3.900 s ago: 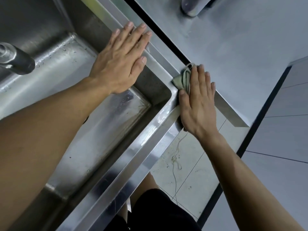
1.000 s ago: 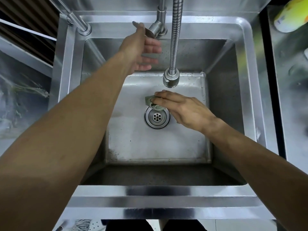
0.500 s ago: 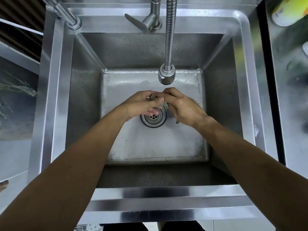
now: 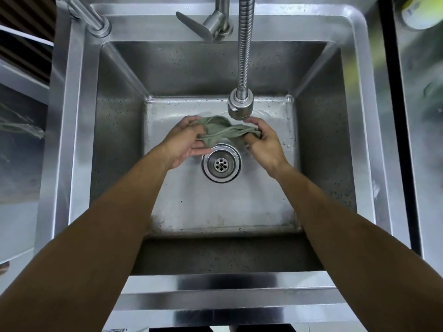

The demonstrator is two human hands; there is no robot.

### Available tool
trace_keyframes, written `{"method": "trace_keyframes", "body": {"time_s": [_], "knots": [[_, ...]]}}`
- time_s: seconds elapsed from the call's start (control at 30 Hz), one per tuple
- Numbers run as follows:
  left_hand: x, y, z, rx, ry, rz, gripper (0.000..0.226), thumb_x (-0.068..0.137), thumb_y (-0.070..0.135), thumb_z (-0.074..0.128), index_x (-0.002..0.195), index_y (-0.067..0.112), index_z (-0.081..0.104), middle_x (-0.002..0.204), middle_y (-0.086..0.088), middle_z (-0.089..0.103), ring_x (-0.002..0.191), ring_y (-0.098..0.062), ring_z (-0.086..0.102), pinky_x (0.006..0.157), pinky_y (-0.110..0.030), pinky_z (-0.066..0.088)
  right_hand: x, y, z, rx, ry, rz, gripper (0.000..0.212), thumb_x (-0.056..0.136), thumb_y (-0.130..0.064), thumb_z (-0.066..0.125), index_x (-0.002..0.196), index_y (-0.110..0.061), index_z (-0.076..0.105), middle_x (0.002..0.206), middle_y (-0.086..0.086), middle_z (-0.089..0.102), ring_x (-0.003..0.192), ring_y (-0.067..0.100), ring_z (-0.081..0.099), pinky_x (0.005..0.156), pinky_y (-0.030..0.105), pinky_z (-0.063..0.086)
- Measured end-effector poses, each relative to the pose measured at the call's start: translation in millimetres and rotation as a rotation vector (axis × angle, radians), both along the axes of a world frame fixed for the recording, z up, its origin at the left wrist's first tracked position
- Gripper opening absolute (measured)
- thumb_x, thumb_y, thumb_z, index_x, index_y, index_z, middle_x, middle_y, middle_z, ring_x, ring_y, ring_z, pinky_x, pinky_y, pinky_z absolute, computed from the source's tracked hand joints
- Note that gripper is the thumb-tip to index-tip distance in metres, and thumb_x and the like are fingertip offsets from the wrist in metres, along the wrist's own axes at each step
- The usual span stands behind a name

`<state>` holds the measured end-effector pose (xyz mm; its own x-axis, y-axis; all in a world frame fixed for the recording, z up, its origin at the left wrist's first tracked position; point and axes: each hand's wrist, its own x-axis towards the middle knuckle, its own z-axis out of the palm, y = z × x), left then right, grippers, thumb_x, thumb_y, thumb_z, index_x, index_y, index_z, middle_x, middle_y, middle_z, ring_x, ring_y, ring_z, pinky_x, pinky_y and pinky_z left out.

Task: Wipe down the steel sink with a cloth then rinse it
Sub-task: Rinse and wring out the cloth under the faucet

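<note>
Your left hand (image 4: 184,142) grips one end of the green cloth (image 4: 221,131), fingers curled around it. Your right hand (image 4: 265,142) pinches the other end. The cloth hangs stretched between both hands inside the steel sink (image 4: 335,144), directly under the spray head (image 4: 240,105) and just above the drain (image 4: 221,163). The tap lever (image 4: 195,25) sits on the back rim.

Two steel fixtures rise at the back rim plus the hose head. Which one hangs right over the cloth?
The spray head on the ribbed hose: it hangs just above the green cloth stretched between left hand and right hand. The lever tap and corner pipe stay at the rim.
</note>
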<state>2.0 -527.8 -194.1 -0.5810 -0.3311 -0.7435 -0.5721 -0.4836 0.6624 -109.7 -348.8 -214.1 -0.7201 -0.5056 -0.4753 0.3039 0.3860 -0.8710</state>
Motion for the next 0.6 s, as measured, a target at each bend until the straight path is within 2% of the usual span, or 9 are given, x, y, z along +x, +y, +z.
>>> {"method": "trace_keyframes", "body": {"time_s": [0.07, 0.13, 0.2, 0.3, 0.37, 0.43, 0.5, 0.53, 0.6], "knots": [[-2.2, 5.6, -3.0, -0.005, 0.003, -0.006, 0.037, 0.102, 0.004, 0.054, 0.129, 0.028, 0.058, 0.112, -0.002, 0.071, 0.07, -0.016, 0.076, 0.085, -0.044, 0.063, -0.5, -6.3, 0.8, -0.022, -0.008, 0.002, 0.028, 0.099, -0.003, 0.055, 0.11, -0.024, 0.07, 0.096, -0.003, 0.074, 0.086, 0.01, 0.068, 0.081, 0.035, 0.058], [-5.6, 13.4, -6.3, 0.033, 0.01, -0.013, 0.03, 0.102, 0.016, 0.062, 0.129, 0.028, 0.06, 0.119, -0.004, 0.071, 0.083, -0.02, 0.076, 0.089, -0.045, 0.063, 1.0, -12.4, 3.4, -0.023, 0.011, -0.011, 0.019, 0.101, -0.007, 0.056, 0.107, -0.017, 0.071, 0.094, -0.002, 0.074, 0.084, 0.01, 0.067, 0.08, 0.033, 0.056], [-11.6, 25.9, -8.6, 0.056, 0.014, 0.019, 0.03, 0.1, 0.027, 0.068, 0.128, 0.025, 0.058, 0.122, -0.005, 0.069, 0.091, -0.025, 0.075, 0.084, -0.04, 0.064, 2.1, -19.4, 6.7, -0.042, 0.047, -0.058, 0.017, 0.102, -0.009, 0.055, 0.109, -0.011, 0.071, 0.096, 0.001, 0.074, 0.082, 0.004, 0.067, 0.078, 0.026, 0.056], [-30.5, 47.5, -4.9, -0.037, -0.004, 0.026, 0.023, 0.106, 0.039, 0.057, 0.118, 0.019, 0.059, 0.111, -0.006, 0.071, 0.085, -0.023, 0.071, 0.081, -0.04, 0.065, 9.4, -27.8, 9.4, -0.003, 0.144, -0.049, 0.016, 0.103, -0.021, 0.055, 0.113, -0.015, 0.066, 0.109, 0.004, 0.062, 0.083, -0.01, 0.061, 0.076, 0.011, 0.05], [-44.1, 55.0, 1.8, -0.077, -0.03, 0.06, 0.027, 0.107, 0.04, 0.051, 0.108, 0.016, 0.064, 0.1, -0.008, 0.076, 0.089, -0.027, 0.073, 0.086, -0.049, 0.064, 21.5, -34.7, 9.5, 0.018, 0.103, -0.05, 0.016, 0.105, -0.033, 0.051, 0.112, -0.021, 0.061, 0.107, 0.002, 0.065, 0.09, -0.004, 0.066, 0.08, 0.02, 0.056], [-54.9, 58.1, 5.4, -0.093, -0.054, 0.109, 0.032, 0.101, 0.042, 0.051, 0.098, 0.016, 0.071, 0.091, -0.007, 0.08, 0.09, -0.028, 0.077, 0.083, -0.049, 0.065, 26.8, -41.7, 11.8, 0.045, 0.073, -0.086, 0.019, 0.106, -0.038, 0.047, 0.107, -0.026, 0.062, 0.098, -0.002, 0.072, 0.09, 0.009, 0.071, 0.079, 0.032, 0.06], [-58.5, 67.2, 4.9, -0.118, -0.029, 0.137, 0.027, 0.099, 0.036, 0.056, 0.089, 0.015, 0.071, 0.078, -0.005, 0.076, 0.071, -0.021, 0.075, 0.06, -0.034, 0.064, 15.0, -40.6, 11.8, 0.116, 0.069, -0.177, 0.026, 0.106, -0.032, 0.043, 0.091, -0.022, 0.061, 0.085, -0.003, 0.07, 0.081, 0.012, 0.067, 0.075, 0.04, 0.059], [-56.3, 73.4, 5.2, -0.153, -0.013, 0.122, 0.023, 0.099, 0.032, 0.058, 0.087, 0.015, 0.068, 0.071, -0.003, 0.07, 0.058, -0.016, 0.068, 0.048, -0.026, 0.054, 7.1, -37.5, 10.7, 0.127, 0.051, -0.222, 0.03, 0.104, -0.029, 0.041, 0.082, -0.021, 0.059, 0.079, -0.001, 0.066, 0.077, 0.015, 0.063, 0.077, 0.046, 0.06], [-50.8, 78.6, 0.7, -0.23, -0.014, 0.074, 0.02, 0.097, 0.033, 0.06, 0.086, 0.018, 0.066, 0.07, -0.001, 0.064, 0.057, -0.015, 0.059, 0.046, -0.024, 0.046, 5.8, -32.6, 8.9, 0.146, 0.056, -0.211, 0.036, 0.104, -0.028, 0.041, 0.072, -0.02, 0.056, 0.073, 0.002, 0.062, 0.072, 0.017, 0.058, 0.077, 0.05, 0.059]]}}
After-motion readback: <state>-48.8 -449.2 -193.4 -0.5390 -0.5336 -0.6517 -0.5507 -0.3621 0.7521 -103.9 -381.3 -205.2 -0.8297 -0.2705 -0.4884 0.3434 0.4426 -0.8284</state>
